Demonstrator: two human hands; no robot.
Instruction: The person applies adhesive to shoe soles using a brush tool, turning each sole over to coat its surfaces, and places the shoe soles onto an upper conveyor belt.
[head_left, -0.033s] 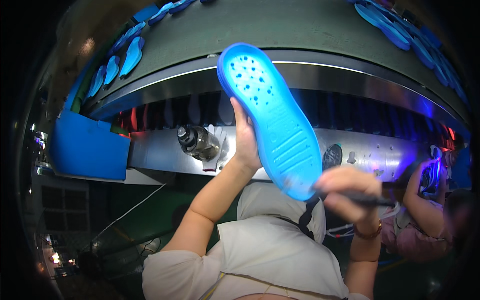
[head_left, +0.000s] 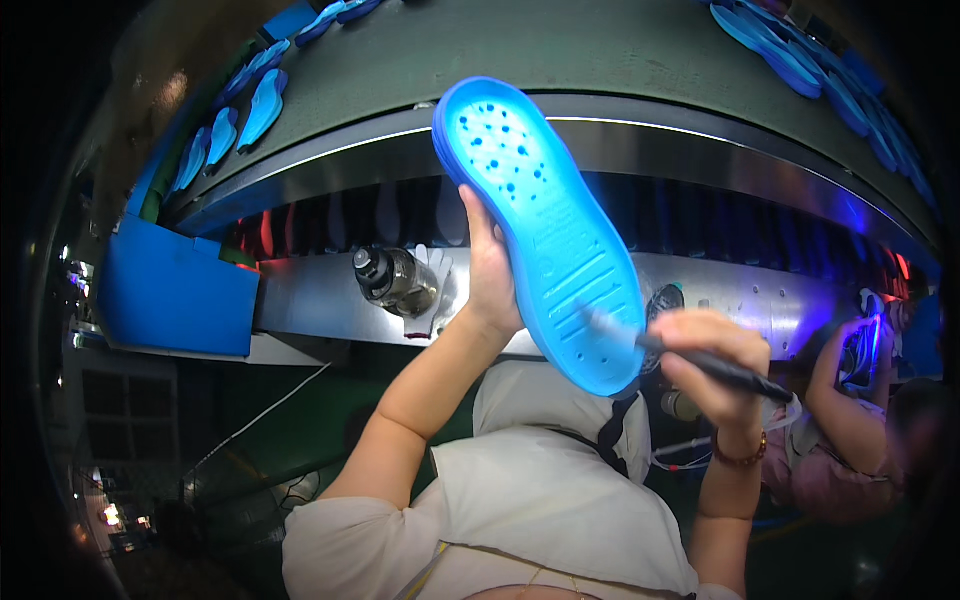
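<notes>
Blue sole (head_left: 570,240): held up at centre, tilted, far end overlapping the steel rail (head_left: 700,138) in view. Raised marks at mid-sole resemble lettering; not legible. Bars and dark dots also visible inside its raised rim. Left hand (head_left: 492,275): clasps the sole's left edge, thumb along the side, remaining fingers mostly hidden. Right hand (head_left: 715,355): pinches a black-handled brush (head_left: 745,379); blurred tip over the near half of the sole, contact cannot be told. Dark bottle (head_left: 400,282) and white glove (head_left: 437,268) on the metal shelf (head_left: 310,290), left, apart from the sole. Green belt (head_left: 620,50) beyond the rail; more soles (head_left: 262,110) along its far left. Co-worker's arm (head_left: 850,410), right, well apart from the brush.
</notes>
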